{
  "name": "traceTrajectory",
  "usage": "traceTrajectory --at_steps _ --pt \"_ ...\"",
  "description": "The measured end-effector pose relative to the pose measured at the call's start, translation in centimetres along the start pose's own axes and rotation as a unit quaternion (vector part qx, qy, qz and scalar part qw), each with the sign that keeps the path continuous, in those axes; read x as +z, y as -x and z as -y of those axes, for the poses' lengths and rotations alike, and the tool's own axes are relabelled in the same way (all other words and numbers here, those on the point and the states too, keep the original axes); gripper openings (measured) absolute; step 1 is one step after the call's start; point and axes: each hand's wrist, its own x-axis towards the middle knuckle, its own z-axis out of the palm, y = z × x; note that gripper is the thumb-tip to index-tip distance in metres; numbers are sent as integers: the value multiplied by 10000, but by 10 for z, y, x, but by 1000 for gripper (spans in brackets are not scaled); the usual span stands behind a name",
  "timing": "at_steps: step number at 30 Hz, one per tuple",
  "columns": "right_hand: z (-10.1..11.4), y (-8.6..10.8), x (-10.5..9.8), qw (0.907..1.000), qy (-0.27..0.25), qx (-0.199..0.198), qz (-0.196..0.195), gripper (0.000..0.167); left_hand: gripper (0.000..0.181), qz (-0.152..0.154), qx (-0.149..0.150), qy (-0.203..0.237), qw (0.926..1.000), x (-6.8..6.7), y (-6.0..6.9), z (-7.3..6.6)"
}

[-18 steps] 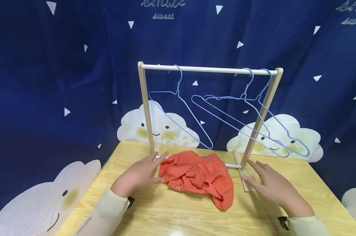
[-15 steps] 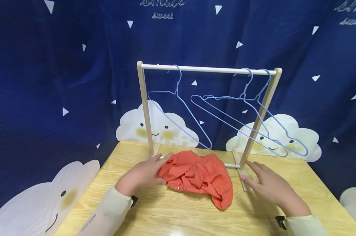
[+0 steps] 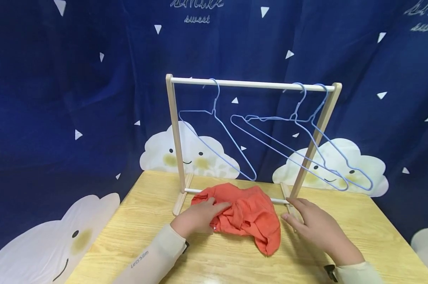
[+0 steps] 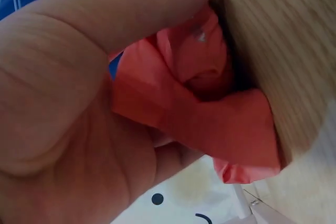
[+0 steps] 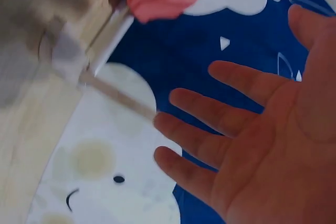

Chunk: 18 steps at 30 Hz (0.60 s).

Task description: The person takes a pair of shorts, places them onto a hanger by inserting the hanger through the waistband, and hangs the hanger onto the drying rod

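Note:
A crumpled red-orange cloth [image 3: 244, 213] lies in a heap on the table, at the foot of a small clothes rack. My left hand [image 3: 199, 216] reaches over its left part, fingertips on the folds. In the left wrist view, folds of the cloth [image 4: 199, 124] show between the straight thumb and the fingers, which are partly hidden behind it. My right hand [image 3: 315, 225] hovers to the right of the cloth, near the rack's right foot, holding nothing. Its fingers [image 5: 205, 137] are spread in the right wrist view.
The wooden rack [image 3: 175, 134] has a white top rail with three blue wire hangers: a left hanger [image 3: 231, 138], a middle hanger [image 3: 288, 150] and a right hanger [image 3: 338, 150]. Behind the table [image 3: 214, 260] hangs a dark blue curtain [image 3: 75, 79] with printed clouds.
My left hand has moved right, from beside the cloth onto its left part. My right hand has shifted slightly left. The cloth and the hangers look nearly unchanged.

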Motion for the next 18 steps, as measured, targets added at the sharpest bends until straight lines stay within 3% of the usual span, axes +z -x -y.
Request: traceTrajectory --at_steps 7,18 --pt "28 -5 16 9975 -28 -636 -301 58 78 -197 338 -66 9992 0 -3 1" --pt "58 1 32 9943 -20 -1044 -228 57 67 -278 919 -207 9952 -6 4 -8"
